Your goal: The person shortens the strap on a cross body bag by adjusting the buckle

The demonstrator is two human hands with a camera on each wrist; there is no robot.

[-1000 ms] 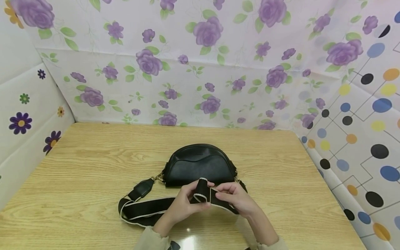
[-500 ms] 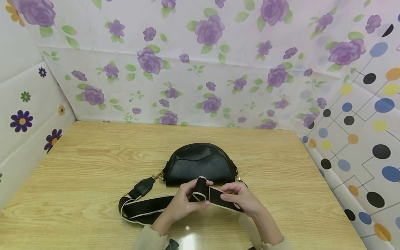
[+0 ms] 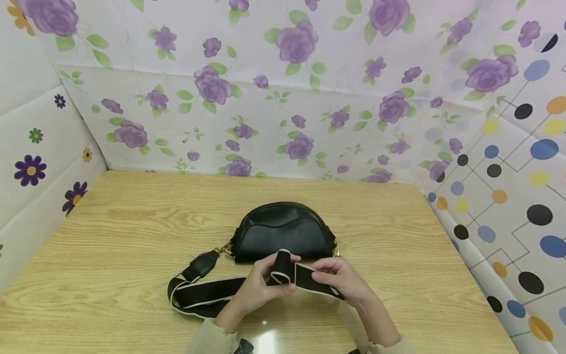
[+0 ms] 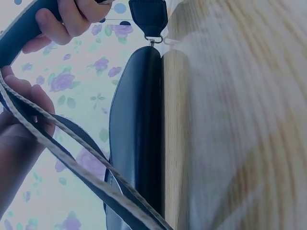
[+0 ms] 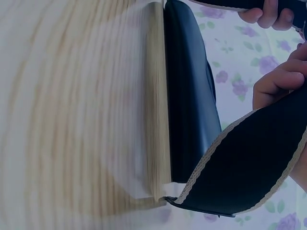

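A black half-moon shoulder bag [image 3: 283, 233] stands upright on the table. Its wide black strap [image 3: 208, 292] has pale edges and runs leftward from a gold clip to the hands. In front of the bag, my left hand [image 3: 258, 290] holds a folded loop of the strap between thumb and fingers; a thin pale bar crosses the strap just right of this loop. My right hand [image 3: 345, 282] pinches the strap a little further right. In the right wrist view, a twisted length of strap [image 5: 244, 158] hangs below the right hand [image 5: 283, 84].
The wood-grain table [image 3: 132, 236] extends on both sides of the bag. Behind it hangs a purple-flowered cloth [image 3: 265, 123], and a dotted cloth [image 3: 522, 206] borders the right side. A black leather tab [image 3: 203, 265] joins the strap to the bag's left clip.
My right hand has shifted slightly right along the strap, leaving a longer stretch between the hands. My left hand keeps its hold on the loop. The bag stays in place.
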